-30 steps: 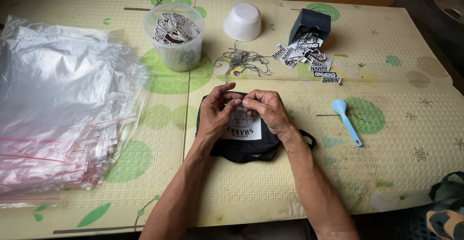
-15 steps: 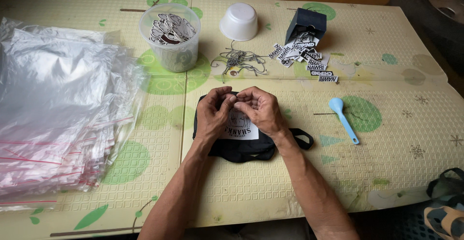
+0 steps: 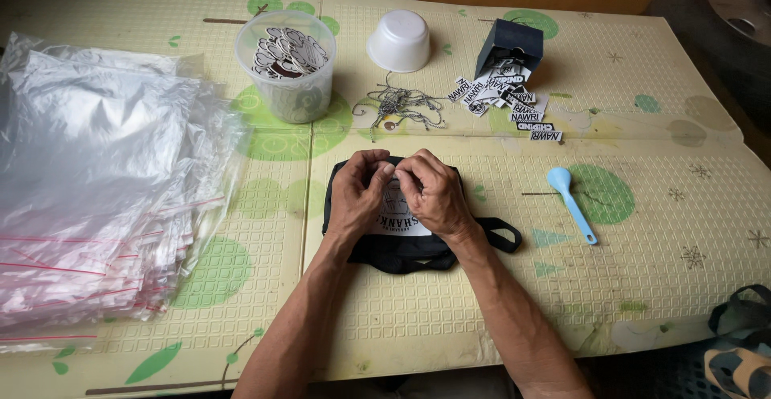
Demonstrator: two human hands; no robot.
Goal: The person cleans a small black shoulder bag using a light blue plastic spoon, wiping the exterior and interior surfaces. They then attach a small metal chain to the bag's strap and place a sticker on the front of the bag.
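A folded black fabric item [image 3: 401, 246] with a white printed patch and a black strap loop [image 3: 499, 235] lies on the yellow-green mat. My left hand [image 3: 357, 194] and my right hand [image 3: 434, 193] rest on it side by side, fingertips pinched together at its top edge. Whatever small piece sits between the fingertips is hidden. Just beyond the hands lies a tangle of thin grey strings [image 3: 399, 107].
A thick stack of clear zip bags [image 3: 88, 182] fills the left. At the back stand a clear tub of printed tags [image 3: 287, 63], an upturned white bowl [image 3: 398, 40] and a tipped black box [image 3: 508, 45] spilling black-and-white labels [image 3: 502, 96]. A light-blue spoon [image 3: 570, 204] lies right.
Both hands have drawn closer together, fingertips now meeting at the fabric's top edge. The camera view has shifted slightly; the other objects stay put.
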